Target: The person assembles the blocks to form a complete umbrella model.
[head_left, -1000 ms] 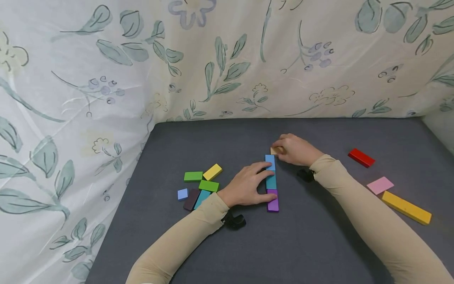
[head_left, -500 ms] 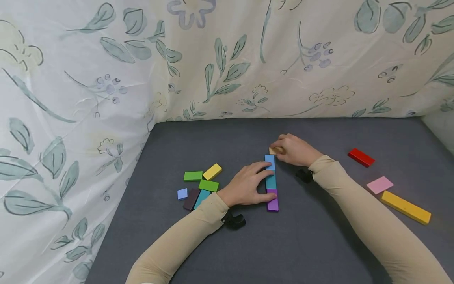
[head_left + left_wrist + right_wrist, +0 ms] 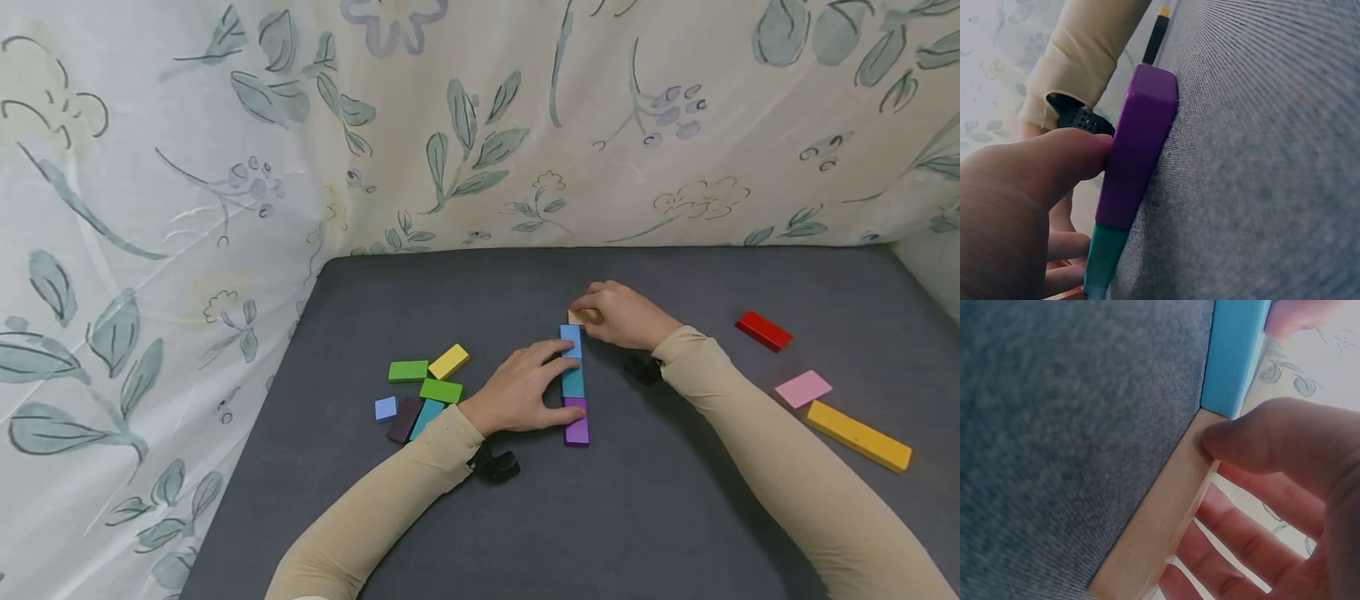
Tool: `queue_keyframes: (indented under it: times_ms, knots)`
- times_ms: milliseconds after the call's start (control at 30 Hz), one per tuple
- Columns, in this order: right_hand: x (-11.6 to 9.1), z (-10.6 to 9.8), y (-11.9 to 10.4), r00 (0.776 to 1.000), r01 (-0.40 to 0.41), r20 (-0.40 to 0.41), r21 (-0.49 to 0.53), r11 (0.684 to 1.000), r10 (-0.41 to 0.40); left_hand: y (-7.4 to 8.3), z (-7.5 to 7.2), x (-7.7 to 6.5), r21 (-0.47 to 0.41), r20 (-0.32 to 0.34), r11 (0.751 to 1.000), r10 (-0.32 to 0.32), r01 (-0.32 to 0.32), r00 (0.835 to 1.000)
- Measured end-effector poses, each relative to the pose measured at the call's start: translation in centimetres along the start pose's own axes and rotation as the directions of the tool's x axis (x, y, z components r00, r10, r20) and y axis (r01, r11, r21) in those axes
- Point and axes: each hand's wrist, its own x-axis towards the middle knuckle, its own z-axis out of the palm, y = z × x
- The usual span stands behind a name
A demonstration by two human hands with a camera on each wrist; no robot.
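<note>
Block row (image 3: 573,384), wooden block (image 3: 1159,515) at far end.
My right hand (image 3: 628,316) pinches latter; my left hand (image 3: 522,392), fingers spread, touches row.

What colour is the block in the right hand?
The block in the right hand is light tan, like bare wood; the right wrist view shows it best.

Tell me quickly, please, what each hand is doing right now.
Left hand: open, touching the purple block.
Right hand: closed, holding the beige block.
</note>
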Motion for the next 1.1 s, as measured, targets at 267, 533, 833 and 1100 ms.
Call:
queue_keyframes:
  times_ms: [267, 533, 833, 1100]
  knots:
    - [-0.1, -0.2, 0.0, 0.999, -0.028, 0.021, 0.001, 1.000, 0.028, 0.0, 0.1, 0.0, 0.000, 0.001, 1.000, -0.007, 0.007, 1.000]
    - [-1.7, -1.7, 0.6, 0.986, -0.153, 0.066, -0.040, 0.987, 0.156, 0.0, 0.2, 0.1, 0.013, 0.007, 1.000, -0.010, 0.010, 1.000]
    - [-2.4, -2.1, 1.0, 0.972, -0.210, 0.102, -0.021, 0.977, 0.212, 0.0, 0.1, 0.1, 0.020, 0.022, 0.999, -0.027, 0.026, 0.999]
    - [-1.3, -1.6, 1.1, 0.987, -0.152, 0.052, 0.054, 0.987, 0.149, 0.0, -0.2, 0.2, 0.019, 0.027, 1.000, -0.023, 0.022, 0.999]
